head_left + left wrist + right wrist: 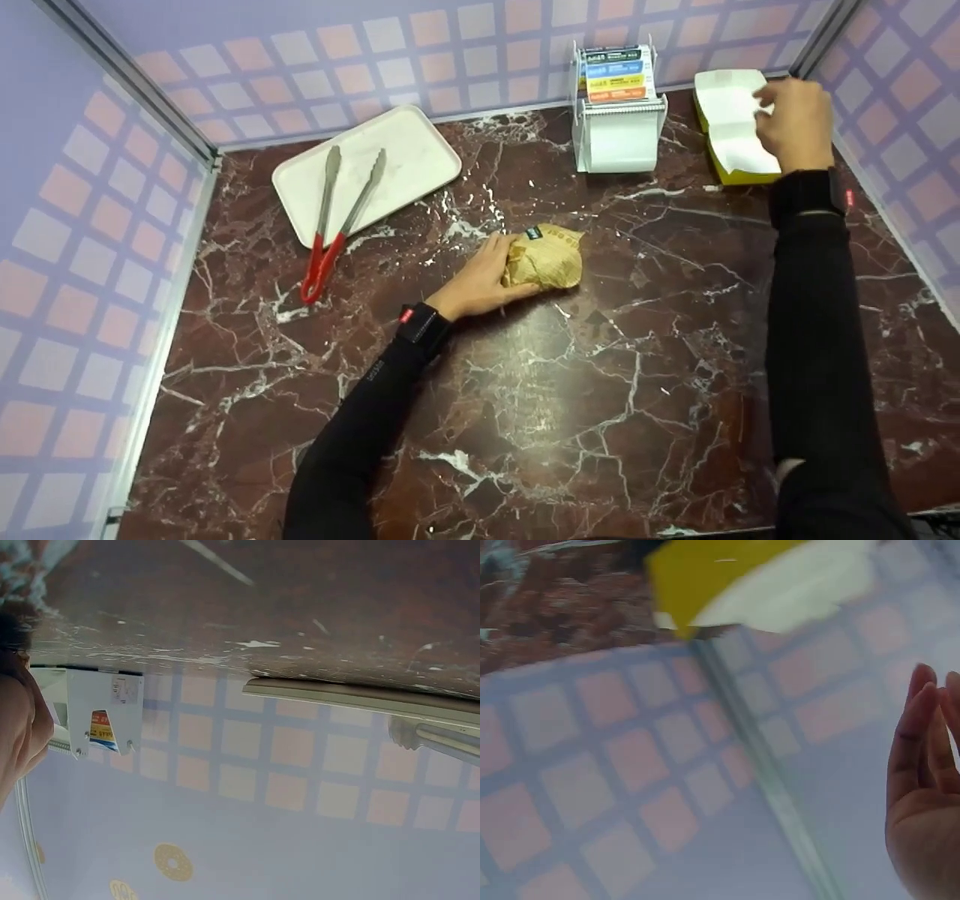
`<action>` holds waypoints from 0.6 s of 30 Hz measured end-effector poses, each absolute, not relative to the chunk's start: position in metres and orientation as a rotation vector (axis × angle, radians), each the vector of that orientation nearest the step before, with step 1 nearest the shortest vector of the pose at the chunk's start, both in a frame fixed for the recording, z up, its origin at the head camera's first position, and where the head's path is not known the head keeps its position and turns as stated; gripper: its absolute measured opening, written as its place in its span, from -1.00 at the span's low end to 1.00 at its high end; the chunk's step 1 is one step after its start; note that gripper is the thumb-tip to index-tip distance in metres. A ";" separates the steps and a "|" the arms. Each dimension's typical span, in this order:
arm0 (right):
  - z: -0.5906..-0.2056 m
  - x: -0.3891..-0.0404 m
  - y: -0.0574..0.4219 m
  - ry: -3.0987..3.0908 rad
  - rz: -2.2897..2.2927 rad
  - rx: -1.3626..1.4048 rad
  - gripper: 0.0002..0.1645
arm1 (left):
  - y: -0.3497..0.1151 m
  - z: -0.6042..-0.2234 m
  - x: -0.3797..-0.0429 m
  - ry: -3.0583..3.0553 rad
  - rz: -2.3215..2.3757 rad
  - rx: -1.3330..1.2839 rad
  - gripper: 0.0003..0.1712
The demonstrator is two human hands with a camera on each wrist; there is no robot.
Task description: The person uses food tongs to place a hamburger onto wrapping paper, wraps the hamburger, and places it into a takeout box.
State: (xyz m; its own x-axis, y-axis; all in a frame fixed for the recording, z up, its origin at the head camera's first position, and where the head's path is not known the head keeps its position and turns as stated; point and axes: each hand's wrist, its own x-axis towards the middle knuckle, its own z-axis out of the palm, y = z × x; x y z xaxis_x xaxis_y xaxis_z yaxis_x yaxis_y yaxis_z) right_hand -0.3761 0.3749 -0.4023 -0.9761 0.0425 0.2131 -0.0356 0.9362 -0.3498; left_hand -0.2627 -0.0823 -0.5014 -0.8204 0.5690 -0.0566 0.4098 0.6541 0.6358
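A bundle wrapped in printed tan paper (555, 259) sits mid-table, with a small dark label on top; its contents are hidden. My left hand (484, 281) grips its left side, thumb along the near edge and fingers at the far side. In the left wrist view only part of that hand (22, 724) shows. At the back right, my right hand (799, 116) is raised over a yellow box (750, 178) lined with white paper (739, 135). Its fingers are loosely bent, and in the right wrist view the fingertips (922, 682) come close together with nothing visible between them.
A white tray (416, 165) lies at the back left with red-handled tongs (324, 255) across its near edge. A label dispenser (621, 142) with coloured rolls stands against the back wall. Patterned panels (67, 247) enclose the dark marbled table (600, 405).
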 end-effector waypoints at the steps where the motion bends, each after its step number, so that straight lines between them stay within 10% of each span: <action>1: -0.409 -0.383 0.382 -2.919 0.492 0.018 -0.49 | -0.083 -0.501 -0.263 2.623 0.921 0.783 0.11; 6: -0.439 -0.391 0.398 -3.264 0.347 0.085 -0.11 | -0.083 -0.499 -0.262 2.599 0.903 0.794 0.13; 18: -0.456 -0.398 0.395 -3.242 0.189 -0.071 0.05 | -0.084 -0.498 -0.264 2.610 0.903 0.782 0.12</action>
